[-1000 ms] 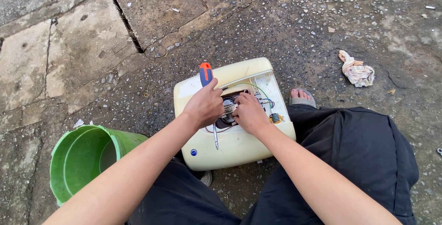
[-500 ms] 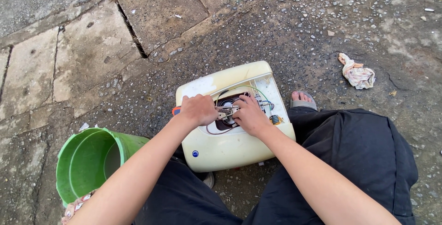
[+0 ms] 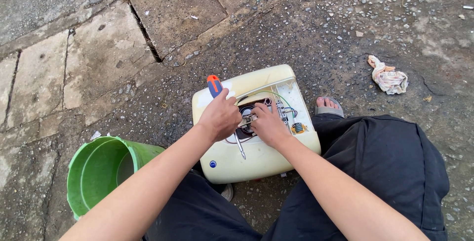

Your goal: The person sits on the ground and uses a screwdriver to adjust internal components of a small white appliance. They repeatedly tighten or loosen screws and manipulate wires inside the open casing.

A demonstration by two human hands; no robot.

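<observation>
Bucket (image 3: 101, 172) left of heater casing (image 3: 254, 159); rag (image 3: 389, 77) right.

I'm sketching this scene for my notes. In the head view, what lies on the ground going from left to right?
Green bucket → orange-and-blue-handled screwdriver in the left hand → right hand on the opened cream appliance → sandalled foot → crumpled rag.

Gritty pavement (image 3: 306, 29) carries cream heater casing (image 3: 232, 164); green bucket (image 3: 94, 172); crumpled rag (image 3: 389, 77).
</observation>
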